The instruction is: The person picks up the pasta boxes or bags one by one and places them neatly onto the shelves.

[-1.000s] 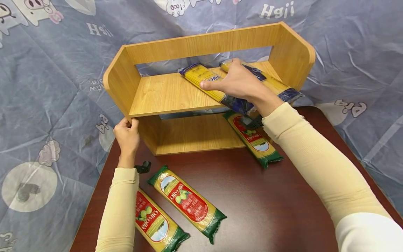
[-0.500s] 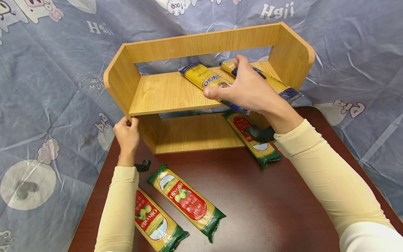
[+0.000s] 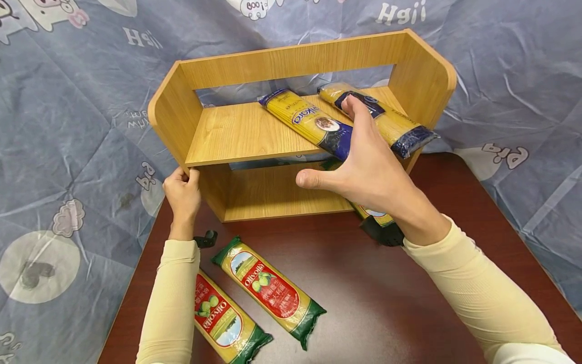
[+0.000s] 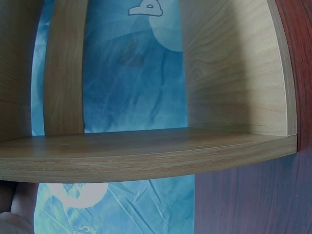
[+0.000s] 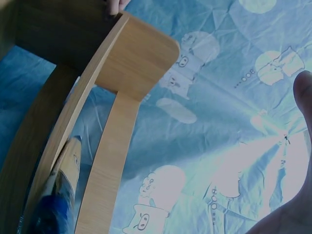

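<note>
A light wooden two-level shelf (image 3: 300, 60) stands at the back of the dark red table (image 3: 386, 303). Two yellow-and-blue spaghetti packs lie on its upper board, one in the middle (image 3: 304, 119) and one to the right (image 3: 395, 126). My right hand (image 3: 350, 156) hovers in front of them with fingers spread and thumb out, holding nothing. My left hand (image 3: 184, 182) grips the front left corner of the upper board. The right wrist view shows the shelf's side panel (image 5: 136, 53) and a pack's blue end (image 5: 58, 200). The left wrist view shows the board's edge (image 4: 146, 158).
Two green-and-red pasta packs (image 3: 268, 290) (image 3: 223, 321) lie on the table near my left forearm. A third (image 3: 379, 218) pokes out of the lower level, mostly hidden by my right hand. A blue cloth with cartoon pigs (image 3: 68, 126) hangs behind the table.
My right hand let go of the middle spaghetti pack and drew back toward me, off the upper board. The pack stays on the shelf. My left hand has not moved.
</note>
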A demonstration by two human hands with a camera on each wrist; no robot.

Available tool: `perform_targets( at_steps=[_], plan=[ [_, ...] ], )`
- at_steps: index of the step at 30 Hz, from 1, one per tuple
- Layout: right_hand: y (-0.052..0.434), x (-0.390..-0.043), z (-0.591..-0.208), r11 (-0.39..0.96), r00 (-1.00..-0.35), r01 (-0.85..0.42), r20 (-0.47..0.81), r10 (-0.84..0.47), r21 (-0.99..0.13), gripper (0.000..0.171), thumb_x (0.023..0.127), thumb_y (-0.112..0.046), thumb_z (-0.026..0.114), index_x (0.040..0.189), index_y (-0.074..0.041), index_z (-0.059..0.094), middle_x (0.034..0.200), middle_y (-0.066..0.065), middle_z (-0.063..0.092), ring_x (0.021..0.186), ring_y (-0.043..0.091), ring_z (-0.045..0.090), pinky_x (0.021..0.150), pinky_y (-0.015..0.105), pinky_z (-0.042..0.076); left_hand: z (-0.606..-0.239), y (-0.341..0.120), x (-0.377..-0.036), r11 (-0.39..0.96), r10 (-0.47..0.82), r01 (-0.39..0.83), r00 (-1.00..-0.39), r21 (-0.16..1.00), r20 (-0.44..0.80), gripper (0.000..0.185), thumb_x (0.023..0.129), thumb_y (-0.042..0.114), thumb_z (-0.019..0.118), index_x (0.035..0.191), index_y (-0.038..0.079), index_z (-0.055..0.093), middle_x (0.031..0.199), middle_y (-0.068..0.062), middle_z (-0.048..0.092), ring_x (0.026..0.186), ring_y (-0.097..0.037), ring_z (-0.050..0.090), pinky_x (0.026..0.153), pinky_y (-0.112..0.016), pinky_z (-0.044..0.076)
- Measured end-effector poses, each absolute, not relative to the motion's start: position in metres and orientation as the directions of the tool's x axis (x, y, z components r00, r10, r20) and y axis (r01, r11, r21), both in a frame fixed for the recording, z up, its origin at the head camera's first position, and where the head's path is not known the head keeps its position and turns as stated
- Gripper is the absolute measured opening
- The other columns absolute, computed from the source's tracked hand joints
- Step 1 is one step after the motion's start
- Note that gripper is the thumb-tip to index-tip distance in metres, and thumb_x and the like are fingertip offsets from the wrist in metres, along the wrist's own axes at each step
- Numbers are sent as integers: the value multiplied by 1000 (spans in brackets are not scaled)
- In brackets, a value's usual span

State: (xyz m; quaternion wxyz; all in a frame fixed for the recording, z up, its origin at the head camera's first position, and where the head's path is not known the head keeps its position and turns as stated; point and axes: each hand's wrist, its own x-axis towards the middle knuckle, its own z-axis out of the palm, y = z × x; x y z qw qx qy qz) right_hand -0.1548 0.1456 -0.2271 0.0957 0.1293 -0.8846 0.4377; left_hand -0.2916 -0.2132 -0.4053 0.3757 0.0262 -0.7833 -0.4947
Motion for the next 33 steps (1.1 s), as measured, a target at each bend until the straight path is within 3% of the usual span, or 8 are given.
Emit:
perform_targets(
  at_steps=[10, 15, 24, 33],
  plan=[
    [139, -131, -263, 561, -880, -435, 466, -97, -705, 134, 63, -51, 94, 161, -11, 12, 163, 3, 22, 147, 18, 24, 119, 46, 23, -405, -214, -291, 518, -418, 323, -713, 792, 563, 18, 90, 10, 60, 73, 6, 63, 55, 0, 46, 50, -9, 39, 44, -22, 24],
    [134, -122, -287, 540, -842, -479, 536, -60, -692, 130, 65, -59, 90, 160, -8, 17, 161, 5, 28, 148, 19, 26, 117, 49, 25, -404, -214, -292, 516, -412, 331, -713, 790, 568, 18, 90, 10, 60, 73, 5, 64, 56, -2, 47, 50, -10, 39, 44, -22, 24],
    [125, -108, -322, 503, -884, -413, 467, -20, -759, 129, 65, -60, 89, 160, -11, 17, 161, 0, 30, 148, 19, 27, 116, 53, 25, -403, -214, -292, 523, -407, 331, -712, 786, 571, 18, 90, 11, 60, 75, 3, 66, 57, -2, 50, 51, -11, 43, 45, -22, 26],
    [111, -100, -358, 514, -917, -319, 396, 45, -796, 131, 63, -49, 95, 161, -15, 15, 162, 4, 28, 148, 24, 27, 114, 58, 28, -405, -214, -294, 511, -415, 334, -711, 792, 568, 16, 90, 7, 60, 79, 0, 69, 59, 2, 54, 52, -7, 45, 45, -20, 29]
  ],
)
